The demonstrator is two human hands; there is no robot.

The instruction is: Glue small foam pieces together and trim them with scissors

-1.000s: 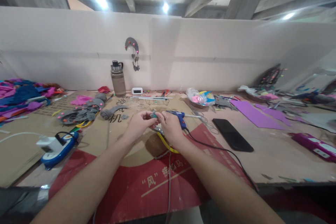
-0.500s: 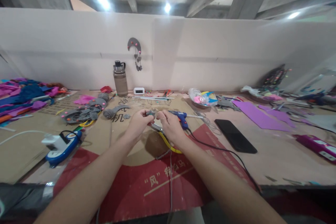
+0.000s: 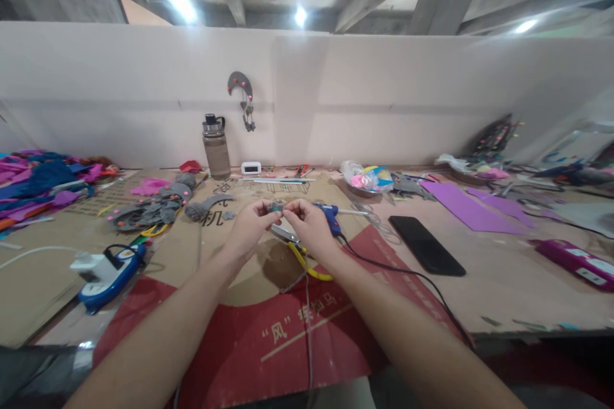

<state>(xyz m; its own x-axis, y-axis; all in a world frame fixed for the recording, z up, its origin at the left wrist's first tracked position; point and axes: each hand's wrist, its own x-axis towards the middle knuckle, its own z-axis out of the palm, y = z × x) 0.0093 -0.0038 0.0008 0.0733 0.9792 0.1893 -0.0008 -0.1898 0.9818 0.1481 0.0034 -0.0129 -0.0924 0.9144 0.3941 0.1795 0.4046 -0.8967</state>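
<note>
My left hand and my right hand meet above the cardboard sheet, fingertips pinched on a small grey felt piece held between them. Just under the hands lie pliers with yellow handles. A blue glue gun lies right behind my right hand, and its black cord runs off toward the table's front edge.
A black phone lies to the right, with purple foam sheets beyond it. Grey felt shapes, a water bottle, a blue-and-white device and a colourful fabric pile are to the left. A white partition wall backs the table.
Both hands stay pinched on the grey piece, shifting slightly as the fingers work it. The view has wobbled a little; nothing else has moved.
</note>
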